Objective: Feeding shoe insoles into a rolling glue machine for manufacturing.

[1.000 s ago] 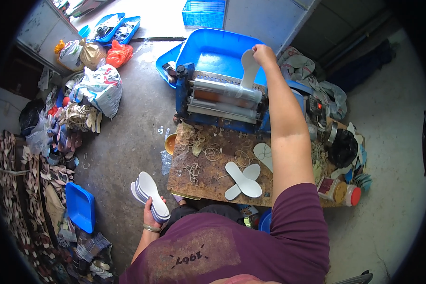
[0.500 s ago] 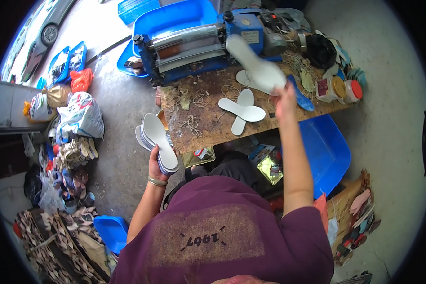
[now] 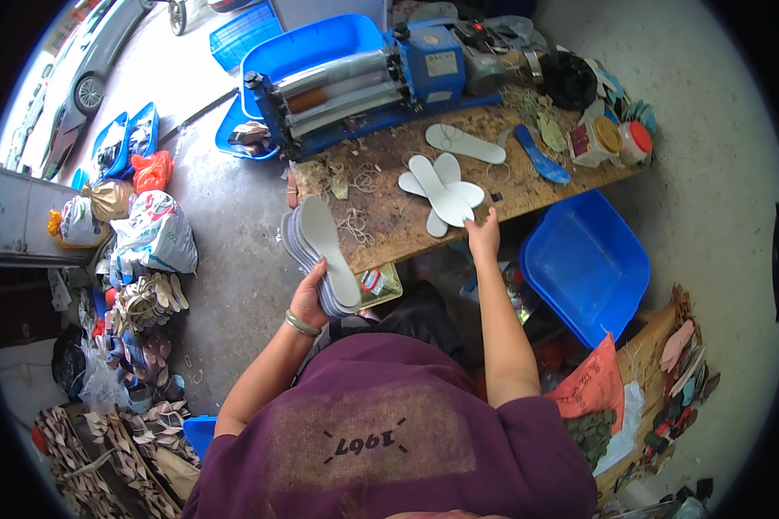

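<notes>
Left hand: this hand (image 3: 310, 294), at 8 o'clock from the middle of the view, has its grip clamped on a stack of insoles (image 3: 327, 251); lower ones show only edges, so I cannot count them.
Right hand: this hand (image 3: 483, 235), toward 2 o'clock, touches with the thumb the near end of a white insole (image 3: 439, 186); the forefinger stands apart, other fingers are hidden, so I cannot tell whether the grip is together.
Bench insoles: at 1 o'clock, the white insole lies over crossed insoles (image 3: 466, 192), covering their middles, above the bench (image 3: 394, 229).
Machine: the roller machine (image 3: 342, 91), at 11 o'clock, partly hides a blue tub (image 3: 320, 43).
</notes>
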Demonstrator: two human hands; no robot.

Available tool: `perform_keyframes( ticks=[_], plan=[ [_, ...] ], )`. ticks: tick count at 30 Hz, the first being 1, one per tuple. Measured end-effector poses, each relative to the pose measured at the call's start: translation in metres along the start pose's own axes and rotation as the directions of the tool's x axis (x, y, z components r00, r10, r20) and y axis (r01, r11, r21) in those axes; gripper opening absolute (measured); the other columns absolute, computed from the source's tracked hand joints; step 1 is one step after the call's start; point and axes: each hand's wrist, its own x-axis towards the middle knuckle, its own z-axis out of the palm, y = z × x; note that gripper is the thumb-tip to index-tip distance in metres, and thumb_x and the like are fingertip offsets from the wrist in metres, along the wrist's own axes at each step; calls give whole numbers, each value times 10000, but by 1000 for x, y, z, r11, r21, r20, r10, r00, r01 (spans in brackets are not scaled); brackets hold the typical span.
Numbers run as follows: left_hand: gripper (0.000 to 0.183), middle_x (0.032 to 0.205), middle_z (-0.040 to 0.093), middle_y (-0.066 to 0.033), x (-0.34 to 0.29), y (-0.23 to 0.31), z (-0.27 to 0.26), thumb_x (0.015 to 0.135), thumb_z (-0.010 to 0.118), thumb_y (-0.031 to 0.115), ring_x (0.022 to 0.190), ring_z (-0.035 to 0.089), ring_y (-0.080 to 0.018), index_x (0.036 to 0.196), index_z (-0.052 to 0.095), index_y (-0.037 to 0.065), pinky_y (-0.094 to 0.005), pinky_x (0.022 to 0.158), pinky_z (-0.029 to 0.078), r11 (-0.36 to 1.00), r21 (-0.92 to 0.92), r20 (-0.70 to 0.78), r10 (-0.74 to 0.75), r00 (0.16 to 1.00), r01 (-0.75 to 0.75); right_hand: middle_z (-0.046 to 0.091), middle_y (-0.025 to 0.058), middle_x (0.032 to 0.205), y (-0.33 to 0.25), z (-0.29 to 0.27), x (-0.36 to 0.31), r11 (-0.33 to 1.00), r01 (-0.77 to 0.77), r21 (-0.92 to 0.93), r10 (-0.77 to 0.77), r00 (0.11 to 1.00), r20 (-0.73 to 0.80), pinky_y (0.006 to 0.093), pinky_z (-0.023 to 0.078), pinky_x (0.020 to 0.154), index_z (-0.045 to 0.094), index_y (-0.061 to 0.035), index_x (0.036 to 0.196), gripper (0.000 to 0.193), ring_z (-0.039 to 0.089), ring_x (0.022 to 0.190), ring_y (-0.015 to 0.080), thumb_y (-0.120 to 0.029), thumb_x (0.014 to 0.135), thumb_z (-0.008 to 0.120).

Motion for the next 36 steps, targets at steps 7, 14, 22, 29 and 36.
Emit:
perform_keyframes(
  ticks=[7, 14, 22, 29, 36],
  plan=[
    [351, 1034, 641, -91, 25, -2, 22, 939, 514, 342, 897, 648, -223, 1157, 541, 68, -376, 795, 536, 996, -74, 37, 51, 998, -48, 433, 238, 1357, -152, -27, -124, 440, 694, 570, -830, 72, 554, 401, 327, 1056, 459, 16, 1303, 762, 403, 1281, 353, -389, 725, 747],
    [338, 1016, 646, -92, 27, 14, 23, 953, 484, 353, 890, 647, -212, 1121, 565, 71, -347, 787, 536, 984, -147, 161, 124, 979, -101, 546, 182, 1261, -199, -23, -114, 561, 572, 599, -751, 46, 659, 329, 465, 916, 487, 10, 1290, 631, 578, 1099, 247, -288, 785, 717],
    [303, 831, 650, -118, 48, 18, 22, 914, 530, 306, 729, 659, -221, 1023, 547, 24, -335, 675, 549, 967, -176, -190, 148, 971, -182, 614, 50, 1081, -201, -15, -45, 760, 93, 643, -619, 405, 673, 218, 468, 732, 552, -6, 1245, 393, 575, 810, 80, -161, 889, 491],
    [466, 864, 653, -148, 49, 17, -11, 887, 555, 417, 751, 659, -238, 1061, 533, -15, -355, 690, 559, 939, -206, -341, 193, 920, -274, 622, 178, 1149, -220, -30, 37, 484, 791, 373, -866, 371, 336, 351, 452, 901, 603, 11, 1143, 322, 591, 1097, 276, -123, 865, 510],
    [417, 839, 659, -131, 35, -4, -23, 883, 581, 373, 727, 671, -235, 1071, 520, 5, -335, 672, 571, 903, -226, -475, 226, 851, -366, 615, 163, 1164, -243, 16, 90, 296, 942, 156, -915, 233, 329, 379, 436, 886, 626, -14, 1106, 308, 572, 1117, 281, -130, 831, 547]
  ],
)
